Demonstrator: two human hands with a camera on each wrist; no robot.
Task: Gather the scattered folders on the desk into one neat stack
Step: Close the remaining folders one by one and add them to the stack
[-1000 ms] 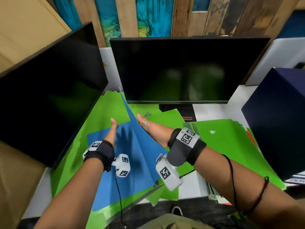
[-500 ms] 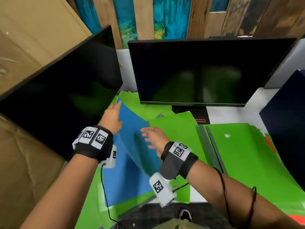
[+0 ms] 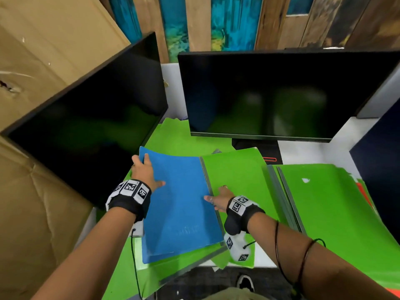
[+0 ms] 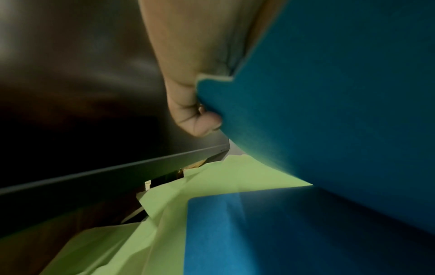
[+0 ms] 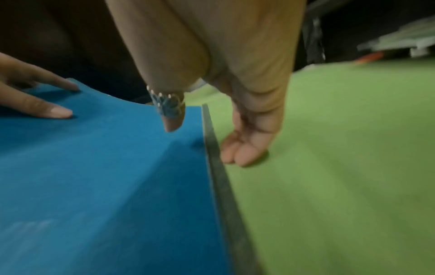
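Blue card folder [image 3: 179, 202]: on green card folders [image 3: 238, 176], worktop centre-left.
Your left hand [image 3: 145, 172]: thumb and fingers pinch its far-left corner.
Your right hand [image 3: 219, 197]: relaxed fingers touching its right edge, gripping nothing.

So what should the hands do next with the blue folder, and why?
Probably press the blue folder flat and closed. The left hand grips its far left corner, and the left wrist view shows the cover bowed up with a gap above the blue sheet underneath. The right hand rests at the spine edge, fingertips on the green folder, steadying it. Flattened, it can be squared up.
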